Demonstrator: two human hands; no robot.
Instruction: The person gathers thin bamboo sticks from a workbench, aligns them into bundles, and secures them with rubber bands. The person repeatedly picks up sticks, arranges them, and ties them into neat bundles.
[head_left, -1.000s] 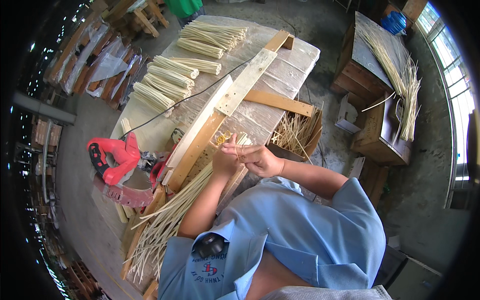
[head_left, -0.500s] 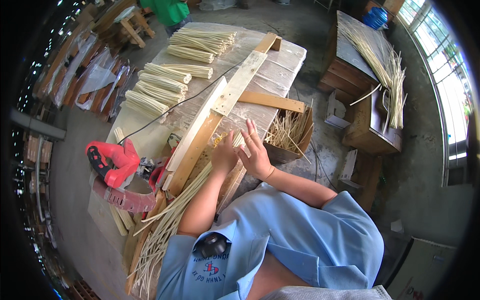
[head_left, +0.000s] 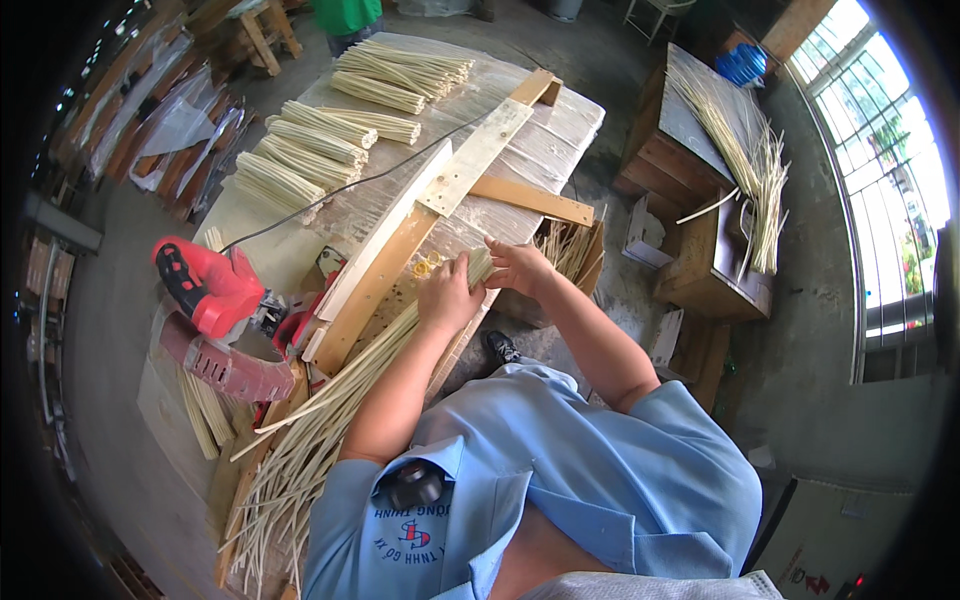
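Observation:
A long bundle of pale rattan canes (head_left: pixel 310 440) runs along the near side of the workbench and passes under my left forearm. My left hand (head_left: pixel 450 298) is closed around the far part of this bundle, and the cane ends (head_left: pixel 480 264) show just past its fingers. Beside those ends is my right hand (head_left: pixel 517 268), its fingers apart and the fingertips close to or touching the canes; the exact contact is hard to make out. A wooden fence of boards (head_left: pixel 385 265) lies just beyond my left hand. Several small yellow rings (head_left: pixel 425 267) rest near it.
A red power saw (head_left: pixel 215 290) stands left of the fence, its dark cable (head_left: pixel 330 190) crossing the bench. Cut bundles (head_left: pixel 290 165) lie at the far left. A box of offcuts (head_left: pixel 570 250) sits past my right hand. Longer canes (head_left: pixel 755 180) lie on a cabinet (head_left: pixel 650 150).
My right hand has drawn back slightly from its upright, flat pose against the cane ends, and its fingers have bent. My left hand keeps hold of the bundle. The whole view has shifted a little.

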